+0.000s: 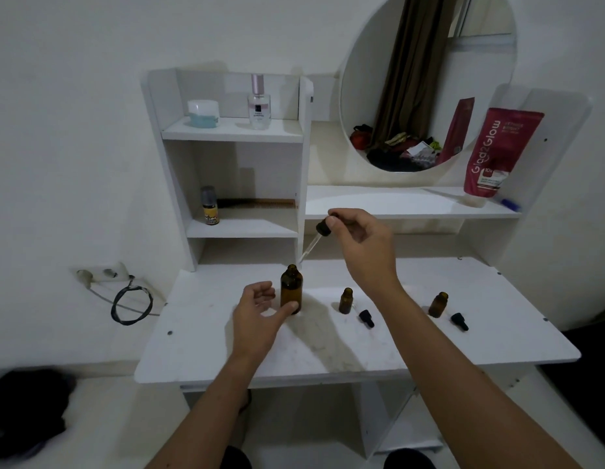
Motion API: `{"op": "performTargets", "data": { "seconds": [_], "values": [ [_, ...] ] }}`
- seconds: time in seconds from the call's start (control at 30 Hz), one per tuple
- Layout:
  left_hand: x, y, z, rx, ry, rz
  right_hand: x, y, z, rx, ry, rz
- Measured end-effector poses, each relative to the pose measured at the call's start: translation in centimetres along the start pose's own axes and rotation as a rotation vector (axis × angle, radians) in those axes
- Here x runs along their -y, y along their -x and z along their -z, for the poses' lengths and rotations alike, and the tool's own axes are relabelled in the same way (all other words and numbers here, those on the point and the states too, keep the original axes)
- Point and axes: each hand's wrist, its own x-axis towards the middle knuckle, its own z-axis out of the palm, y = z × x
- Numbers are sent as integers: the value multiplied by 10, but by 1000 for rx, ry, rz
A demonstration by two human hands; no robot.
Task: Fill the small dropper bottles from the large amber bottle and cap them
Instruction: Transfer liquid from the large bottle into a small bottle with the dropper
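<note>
The large amber bottle (291, 286) stands uncapped on the white table (480, 333). My left hand (258, 313) sits beside it with loosely curled fingers, the thumb touching its lower side. My right hand (362, 242) pinches the black bulb of a glass dropper (315, 239), tilted, its tip just above and right of the bottle's mouth. Two small amber bottles (346, 301) (438, 304) stand open to the right. A black dropper cap lies beside each (366, 318) (459, 321).
A shelf unit (233, 130) behind holds a jar, a perfume bottle and a small yellow-labelled bottle. A round mirror (429, 79) and a red tube (497, 150) stand at the back right. A wall socket with a black cable (131, 299) is left of the table.
</note>
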Motion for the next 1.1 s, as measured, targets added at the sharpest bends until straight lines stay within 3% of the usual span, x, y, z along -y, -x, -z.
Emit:
{"op": "performTargets", "data": {
  "seconds": [0.1,0.33,0.53,0.77,1.1],
  "values": [
    [1,-8,-3,72,-9,3,-7,-2,-10,10,22,-8],
    [6,-14,-7,76,-58,-10,-23,-2,-23,84,117,-18],
    [9,-15,-8,79,-58,5,-32,5,-41,281,247,-41],
    [8,-14,-9,67,-75,-8,-40,7,-47,233,303,-134],
    [7,-13,-12,38,-116,2,-40,11,-45,232,173,-202]
  ]
}}
